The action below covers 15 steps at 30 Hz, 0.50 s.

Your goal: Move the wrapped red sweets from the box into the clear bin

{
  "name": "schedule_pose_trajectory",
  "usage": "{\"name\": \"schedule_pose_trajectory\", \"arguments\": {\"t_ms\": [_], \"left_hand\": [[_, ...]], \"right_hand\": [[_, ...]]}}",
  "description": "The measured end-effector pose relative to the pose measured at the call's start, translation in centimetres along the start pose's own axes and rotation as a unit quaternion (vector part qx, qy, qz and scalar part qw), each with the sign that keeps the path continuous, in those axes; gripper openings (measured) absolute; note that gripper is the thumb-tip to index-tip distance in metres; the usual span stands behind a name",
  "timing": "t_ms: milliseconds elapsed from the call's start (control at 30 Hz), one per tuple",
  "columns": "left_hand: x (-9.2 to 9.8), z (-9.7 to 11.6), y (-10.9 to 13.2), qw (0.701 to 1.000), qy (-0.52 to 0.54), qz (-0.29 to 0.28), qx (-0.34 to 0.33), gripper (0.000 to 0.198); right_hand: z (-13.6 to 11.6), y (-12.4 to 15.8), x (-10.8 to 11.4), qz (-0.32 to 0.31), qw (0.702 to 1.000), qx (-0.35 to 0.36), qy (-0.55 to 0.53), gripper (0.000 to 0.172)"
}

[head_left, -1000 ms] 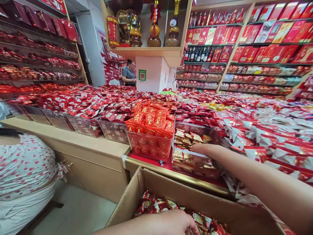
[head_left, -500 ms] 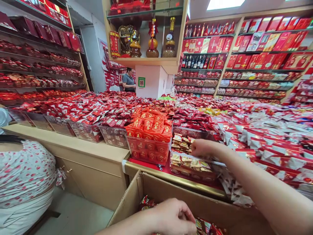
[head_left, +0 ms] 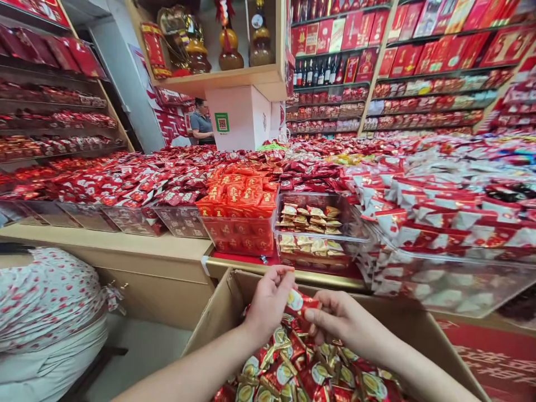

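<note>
Both my hands hover over an open cardboard box (head_left: 218,312) full of red and gold wrapped candies (head_left: 301,374). My left hand (head_left: 268,301) is closed, pinching the top of a red and gold candy packet (head_left: 299,301). My right hand (head_left: 335,318) is closed on the same packet from the right. Just beyond the box, a clear plastic bin (head_left: 347,223) on the counter holds a shallow layer of gold wrapped candies (head_left: 310,215).
Clear bins heaped with red sweets (head_left: 238,198) cover the long counter (head_left: 125,245). Wall shelves (head_left: 419,61) carry red gift boxes and bottles. A person in a white patterned top (head_left: 46,301) bends at the lower left. Another person (head_left: 201,123) stands far back.
My right hand drew back from the clear bin down to the box. My left hand lifted a candy packet, and both hands now meet on it. The view tilted downward.
</note>
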State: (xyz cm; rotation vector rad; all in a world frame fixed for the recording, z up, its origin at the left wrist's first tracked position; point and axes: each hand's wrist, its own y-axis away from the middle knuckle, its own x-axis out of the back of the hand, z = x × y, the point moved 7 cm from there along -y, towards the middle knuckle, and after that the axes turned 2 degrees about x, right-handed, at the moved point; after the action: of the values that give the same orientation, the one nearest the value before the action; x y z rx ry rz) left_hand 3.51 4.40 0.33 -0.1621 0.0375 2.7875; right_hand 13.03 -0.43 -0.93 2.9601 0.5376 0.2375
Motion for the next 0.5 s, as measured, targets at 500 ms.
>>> {"name": "schedule_pose_trajectory", "arguments": {"t_ms": [500], "left_hand": [[-0.5,0.7,-0.6,0.996,-0.038,-0.075,0.011,0.023]], "right_hand": [[-0.9,0.5,3.9,0.167,0.981,0.089,0.044,0.029]]}}
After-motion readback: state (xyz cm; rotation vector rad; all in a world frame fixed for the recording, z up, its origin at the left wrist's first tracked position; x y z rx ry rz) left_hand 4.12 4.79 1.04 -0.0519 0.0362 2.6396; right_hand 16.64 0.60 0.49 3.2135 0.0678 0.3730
